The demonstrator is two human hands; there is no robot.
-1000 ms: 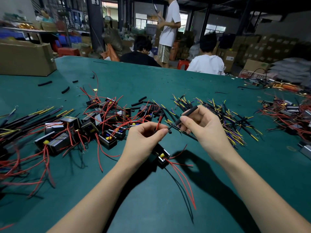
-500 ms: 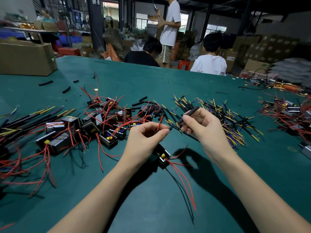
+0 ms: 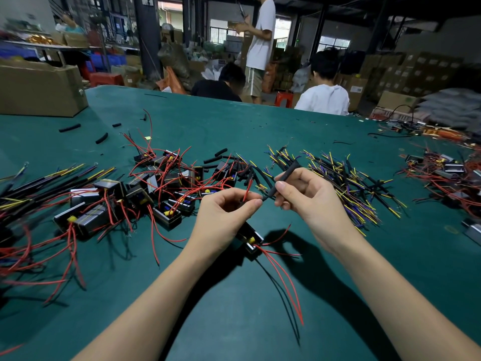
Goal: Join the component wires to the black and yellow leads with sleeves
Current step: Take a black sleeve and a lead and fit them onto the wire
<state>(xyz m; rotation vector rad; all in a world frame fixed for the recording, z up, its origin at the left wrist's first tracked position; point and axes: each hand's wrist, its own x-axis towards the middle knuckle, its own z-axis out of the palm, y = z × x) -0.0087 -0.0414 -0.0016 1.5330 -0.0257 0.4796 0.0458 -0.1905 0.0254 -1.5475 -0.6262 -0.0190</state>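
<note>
Left hand (image 3: 226,212) closed, thumb and forefinger pinching a red component wire (image 3: 247,191) whose tip sticks up above the fingers. Small black component (image 3: 250,237) with yellow part hangs just under that hand, above the green table (image 3: 234,321), more red wires trailing down from it. Right hand (image 3: 309,198) closed on a black sleeved lead (image 3: 285,177), its lower end almost meeting the left fingertips; whether wire and lead touch, cannot tell. Pile of black-yellow leads (image 3: 346,183) behind the right hand. Heap of components with red wires (image 3: 161,188) left of the hands. Loose black sleeves (image 3: 218,156) near it.
</note>
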